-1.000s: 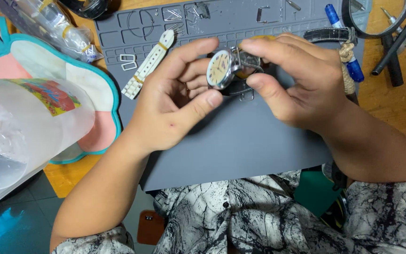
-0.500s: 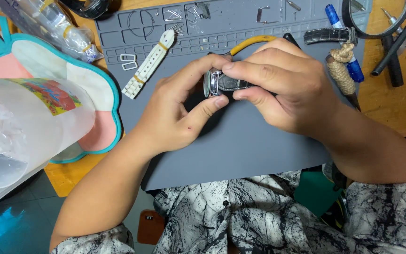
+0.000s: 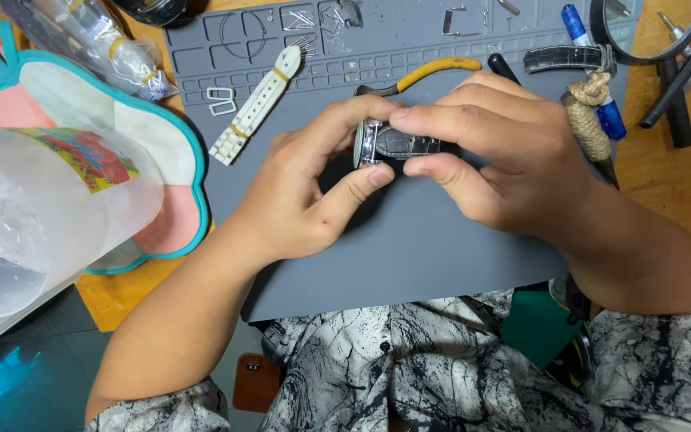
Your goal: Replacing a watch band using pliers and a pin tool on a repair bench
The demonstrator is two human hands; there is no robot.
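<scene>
Pinching so small a thing between fingertips is your main risk: I judge that the silver metal watch case with its dark leather strap stub (image 3: 389, 144) could slip or twist free and drop onto the grey rubber work mat (image 3: 409, 256), or a tiny pin could spring away among the mat's tray pockets. Your left hand (image 3: 305, 192) clamps the case edge between thumb and forefinger; your right hand (image 3: 489, 152) pinches the strap end from the other side. The watch sits between both hands, held above the mat on the bench (image 3: 665, 184).
</scene>
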